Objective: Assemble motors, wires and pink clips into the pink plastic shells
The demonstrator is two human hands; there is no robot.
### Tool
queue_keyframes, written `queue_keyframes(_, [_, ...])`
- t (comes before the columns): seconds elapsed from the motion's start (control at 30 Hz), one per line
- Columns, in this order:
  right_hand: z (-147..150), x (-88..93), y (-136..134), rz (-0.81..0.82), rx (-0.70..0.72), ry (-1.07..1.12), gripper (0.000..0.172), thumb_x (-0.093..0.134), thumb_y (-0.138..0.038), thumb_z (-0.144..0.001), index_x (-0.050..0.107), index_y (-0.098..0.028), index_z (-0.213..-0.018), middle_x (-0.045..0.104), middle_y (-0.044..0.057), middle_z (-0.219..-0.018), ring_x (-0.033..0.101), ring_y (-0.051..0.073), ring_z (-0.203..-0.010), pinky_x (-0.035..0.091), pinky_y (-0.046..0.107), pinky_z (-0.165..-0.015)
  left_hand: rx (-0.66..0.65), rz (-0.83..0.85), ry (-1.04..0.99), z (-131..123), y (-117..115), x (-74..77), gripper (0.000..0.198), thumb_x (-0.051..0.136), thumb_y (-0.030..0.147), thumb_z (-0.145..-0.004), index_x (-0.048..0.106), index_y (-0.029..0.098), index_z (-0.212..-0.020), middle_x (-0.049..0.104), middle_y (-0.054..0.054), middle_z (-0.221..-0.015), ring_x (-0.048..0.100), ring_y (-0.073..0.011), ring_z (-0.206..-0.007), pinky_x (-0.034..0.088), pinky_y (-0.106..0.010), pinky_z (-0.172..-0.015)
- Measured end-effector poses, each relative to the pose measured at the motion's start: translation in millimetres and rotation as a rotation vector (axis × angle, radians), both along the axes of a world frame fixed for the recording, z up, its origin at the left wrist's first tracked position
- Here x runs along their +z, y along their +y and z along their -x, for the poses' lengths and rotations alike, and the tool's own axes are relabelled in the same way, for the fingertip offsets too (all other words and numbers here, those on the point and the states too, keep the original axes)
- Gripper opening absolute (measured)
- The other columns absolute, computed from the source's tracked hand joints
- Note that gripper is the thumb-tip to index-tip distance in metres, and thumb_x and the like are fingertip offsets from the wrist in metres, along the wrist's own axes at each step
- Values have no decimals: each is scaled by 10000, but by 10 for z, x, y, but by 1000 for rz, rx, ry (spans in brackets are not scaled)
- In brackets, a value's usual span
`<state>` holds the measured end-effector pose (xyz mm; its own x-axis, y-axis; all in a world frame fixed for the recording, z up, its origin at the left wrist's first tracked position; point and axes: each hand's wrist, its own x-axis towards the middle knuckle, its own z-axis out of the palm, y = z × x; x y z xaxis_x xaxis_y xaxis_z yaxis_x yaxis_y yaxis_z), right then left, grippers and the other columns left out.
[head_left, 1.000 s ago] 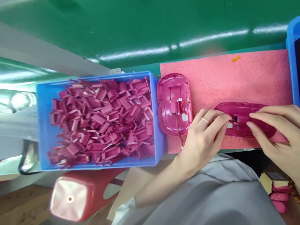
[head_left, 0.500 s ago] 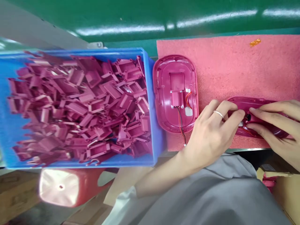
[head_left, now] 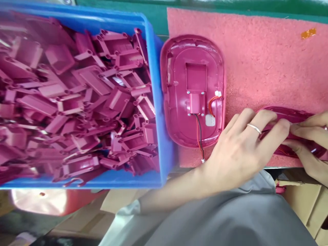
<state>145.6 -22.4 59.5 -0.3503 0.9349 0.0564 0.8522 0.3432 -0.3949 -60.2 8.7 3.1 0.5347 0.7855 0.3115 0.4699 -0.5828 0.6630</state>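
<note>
My left hand (head_left: 246, 147), with a ring on one finger, bends over the magenta plastic shell (head_left: 279, 111) at the right, its fingertips pressed together inside it. Opposite, my right hand (head_left: 311, 136) pinches with thumb and fingers over the same shell. The fingertips of both hands nearly meet, and what they grip is hidden. A second magenta shell (head_left: 181, 126) lies open side up, left of my left hand. Screws fix a small magenta cover (head_left: 195, 103) in it, with a red and black wire pair (head_left: 200, 140) running out below. Beside that are a red wire and a white pad (head_left: 210, 120).
A blue bin (head_left: 155, 102) at the left is heaped with magenta plastic parts (head_left: 89, 78). The shells lie on a pink mat (head_left: 256, 61) with a piece of orange tape (head_left: 308, 33). Below the bench stand a red stool (head_left: 41, 201) and cardboard boxes (head_left: 302, 205).
The view has come closer, with the bin further left. My fingertips have drawn together over the right shell, and the black piece between them no longer shows.
</note>
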Motion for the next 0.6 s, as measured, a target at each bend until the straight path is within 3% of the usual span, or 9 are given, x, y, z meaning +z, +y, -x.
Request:
queue_keyframes(0.07, [-7,-64,-30,-21,-34,-4,73,689,-271,-1144,706,-203,-1124,623,52,-1041,634,243,-972,551,369,-811,54,-10,-7,-26,-1,24,299,470,78,-1090,685,142,-1288,759,-123,-1245,654,-217,-950,561,-392,-832])
queue_keyframes(0.13, [-11,-135,-79,-20,-52,-7,165,724,-378,-1127,734,-223,-1184,603,76,-1028,626,265,-1006,571,361,-783,77,-6,-9,-56,8,67,327,461,42,-1053,683,142,-1272,735,-142,-1334,662,-250,-1053,553,-425,-904])
queue_keyframes(0.27, [-23,-228,-174,-47,-98,-10,256,720,-449,-1132,739,-221,-1247,596,94,-1052,608,270,-1034,575,339,-765,-1,117,1,-112,37,153,363,498,16,-979,671,187,-1248,694,-118,-1428,643,-294,-1232,546,-480,-1039])
queue_keyframes(0.4, [-85,-264,-183,-125,-86,-42,205,679,-370,-1171,731,-202,-1276,614,86,-1083,613,252,-1025,552,322,-738,-45,116,-4,-112,41,163,319,549,21,-981,659,182,-1234,693,-113,-1424,631,-281,-1267,541,-494,-1093])
queue_keyframes(0.5, [-144,-298,-151,-246,66,-105,156,647,-218,-1174,720,-110,-1261,629,78,-1121,619,251,-981,530,369,-719,-36,76,-10,-84,37,97,260,585,42,-1008,665,204,-1195,702,-97,-1403,639,-262,-1261,533,-497,-1113])
queue_keyframes(0.6, [-170,-353,-140,-314,131,-47,182,710,-138,-1121,702,-36,-1271,632,81,-1213,630,264,-1003,560,427,-791,28,-61,-35,-65,45,-23,121,682,110,-1023,713,222,-1056,772,-59,-1186,668,-233,-1103,573,-437,-998])
